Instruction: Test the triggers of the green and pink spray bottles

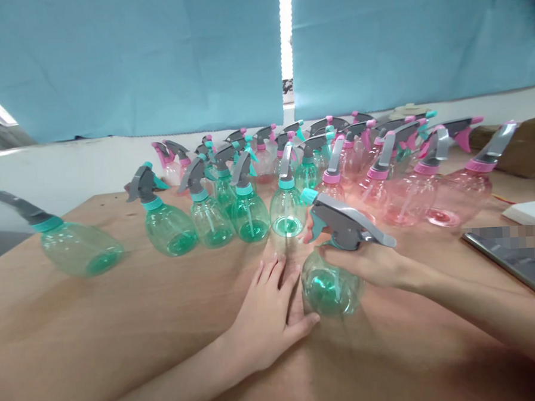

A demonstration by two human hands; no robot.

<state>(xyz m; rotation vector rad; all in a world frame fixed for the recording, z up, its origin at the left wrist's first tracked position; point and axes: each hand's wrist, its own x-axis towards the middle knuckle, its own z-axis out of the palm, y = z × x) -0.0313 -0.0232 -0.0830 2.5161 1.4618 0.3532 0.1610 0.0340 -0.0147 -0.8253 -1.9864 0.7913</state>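
My right hand (pixel 369 261) is wrapped round the neck of a green spray bottle (pixel 330 287), just under its grey trigger head (pixel 344 220) with a teal nozzle. The bottle stands upright on the wooden table (pixel 122 328). My left hand (pixel 268 314) lies flat on the table beside the bottle, fingers stretched out, thumb touching the bottle's base. Behind them stand several green spray bottles (pixel 250 213) and several pink spray bottles (pixel 411 199) in rows.
One green bottle (pixel 79 249) stands apart at the far left. A white box (pixel 530 212) and a dark flat tablet-like object (pixel 517 259) lie at the right edge. A brown cardboard box (pixel 529 145) sits behind them. Blue curtains hang at the back.
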